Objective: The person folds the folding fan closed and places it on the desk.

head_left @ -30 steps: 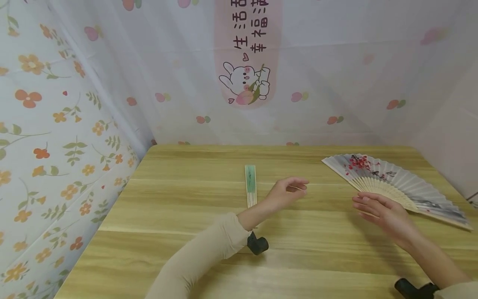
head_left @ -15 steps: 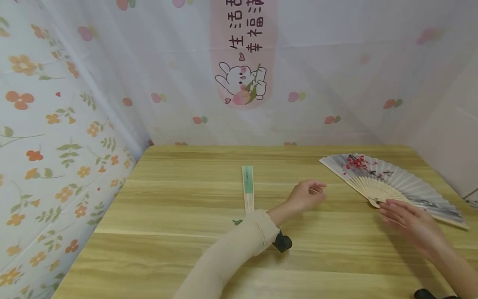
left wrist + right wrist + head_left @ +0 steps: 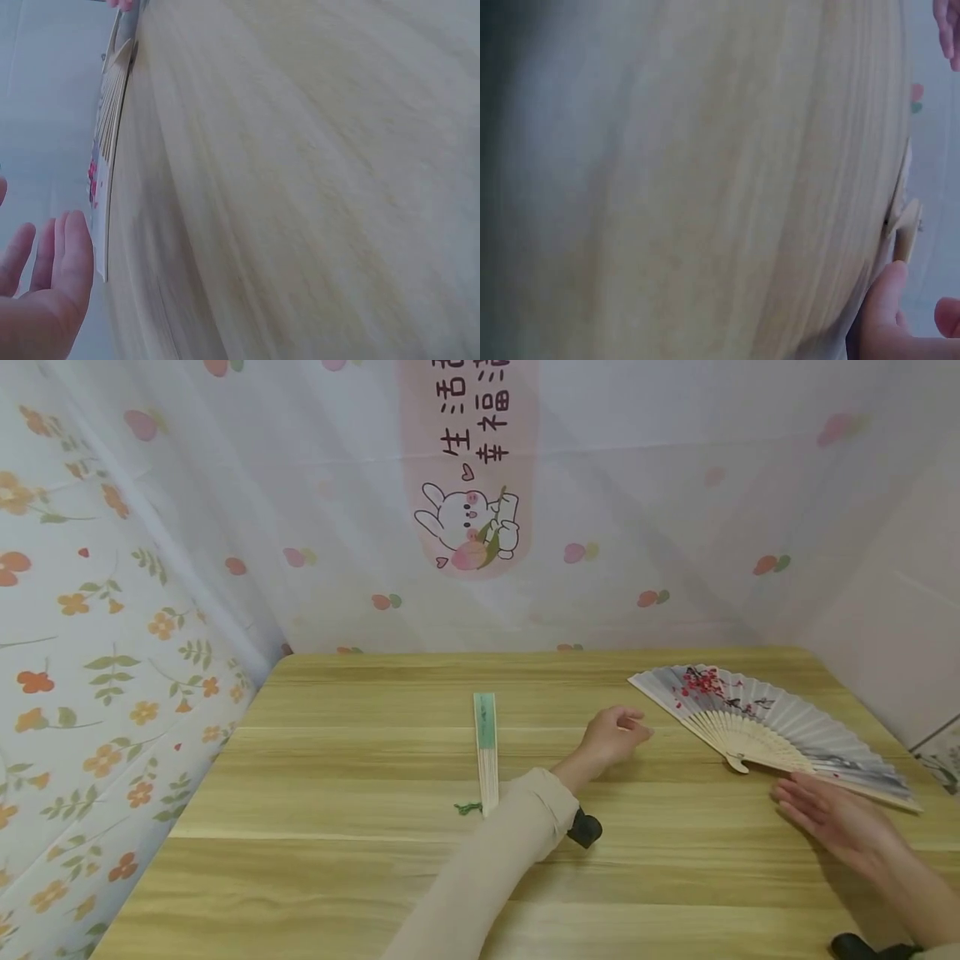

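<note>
Folding fan, spread (image 3: 757, 718), lies toward the table's (image 3: 300, 877) far right corner, grey-white with red blossoms. Right hand (image 3: 840, 818) just beside its near edge, fingers stretched and close together; touching or not, cannot tell. Left hand (image 3: 611, 739) above the surface, nearer the spread fan's left tip than the right edge; fingers loosely curved, grasping nothing. Folded fan (image 3: 486, 747), green and pale with green cord (image 3: 468, 808), left of the left hand, well in from the left edge; its dark marks too small to read. Curtain (image 3: 637, 510) behind far edge: sideways print, "生活" and "幸福" legible, further characters cut off above; rabbit drawing (image 3: 468, 522) beneath.
</note>
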Tool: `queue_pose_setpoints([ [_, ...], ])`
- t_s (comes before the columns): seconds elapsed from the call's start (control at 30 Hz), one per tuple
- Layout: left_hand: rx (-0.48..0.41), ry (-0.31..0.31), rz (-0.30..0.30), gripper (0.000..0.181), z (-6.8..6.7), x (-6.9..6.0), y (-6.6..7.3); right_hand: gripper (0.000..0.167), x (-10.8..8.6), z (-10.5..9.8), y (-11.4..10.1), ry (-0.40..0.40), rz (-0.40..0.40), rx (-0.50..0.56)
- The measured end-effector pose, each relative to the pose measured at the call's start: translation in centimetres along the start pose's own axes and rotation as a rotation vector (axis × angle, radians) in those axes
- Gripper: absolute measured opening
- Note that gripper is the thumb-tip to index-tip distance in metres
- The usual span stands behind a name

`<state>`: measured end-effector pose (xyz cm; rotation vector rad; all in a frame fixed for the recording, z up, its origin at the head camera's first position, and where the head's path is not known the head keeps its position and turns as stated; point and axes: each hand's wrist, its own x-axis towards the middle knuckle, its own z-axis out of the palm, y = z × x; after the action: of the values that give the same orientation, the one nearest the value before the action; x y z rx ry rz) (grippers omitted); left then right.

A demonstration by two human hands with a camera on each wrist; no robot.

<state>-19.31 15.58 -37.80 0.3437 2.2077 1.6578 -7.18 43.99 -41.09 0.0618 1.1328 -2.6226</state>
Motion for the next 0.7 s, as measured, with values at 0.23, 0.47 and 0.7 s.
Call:
queue_pose_setpoints([
  [0.23,-0.06,0.012,-0.019,0.033,0.2,0.7,0.1,0.034,0.4,-0.6,0.1,0.094,0.044,0.146],
  [0.47,-0.049,0.045,-0.049,0.035,-0.1,1.6,-0.4,0.034,1.2,-0.6,0.0,0.194,0.085,0.265],
  [0.7,-0.044,0.065,-0.051,0.036,-0.4,2.6,-0.6,0.033,2.2,-0.6,0.1,0.23,0.08,0.345],
])
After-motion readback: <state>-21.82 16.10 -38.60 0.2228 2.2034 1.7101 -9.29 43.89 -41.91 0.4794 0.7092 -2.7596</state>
